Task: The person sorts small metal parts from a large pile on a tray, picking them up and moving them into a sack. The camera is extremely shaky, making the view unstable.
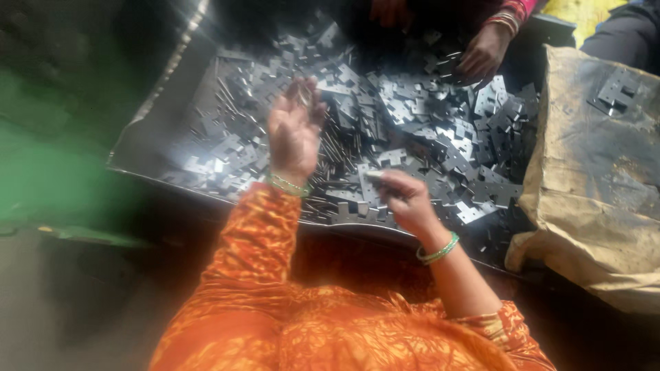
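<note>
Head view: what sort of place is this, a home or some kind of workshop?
Probably a small metalworking or hardware assembly workshop. A large metal tray holds a heap of stamped, notched metal plates and thin pins; a worn sack carries more plates, and another person's hand sorts across the tray.

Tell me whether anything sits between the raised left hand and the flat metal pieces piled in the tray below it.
Nothing visible does. The left hand hangs open, palm up, directly over the metal pieces; the right hand is off to the side, pinching something small.
</note>
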